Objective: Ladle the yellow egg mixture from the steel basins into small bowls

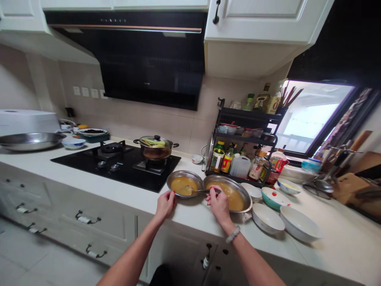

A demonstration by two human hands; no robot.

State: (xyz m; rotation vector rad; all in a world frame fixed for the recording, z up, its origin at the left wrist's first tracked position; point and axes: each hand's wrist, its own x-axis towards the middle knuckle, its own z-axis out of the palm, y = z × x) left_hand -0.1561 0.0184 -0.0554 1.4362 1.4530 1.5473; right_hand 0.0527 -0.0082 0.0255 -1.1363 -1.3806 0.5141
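Observation:
Two steel bowls of yellow-brown batter stand side by side on the white counter. My left hand [165, 203] grips the near rim of the smaller bowl [184, 184]. My right hand [218, 202] is closed on the handle of a metal spoon [197, 191], whose head lies in the smaller bowl's mixture. The larger bowl [229, 193] sits just right of it, partly behind my right hand.
A lidded pot [156, 147] sits on the black gas hob [119, 163] to the left. A black spice rack [242, 153] with bottles stands behind the bowls. Several empty ceramic bowls [284, 216] lie to the right. A steel pan [29, 140] rests far left.

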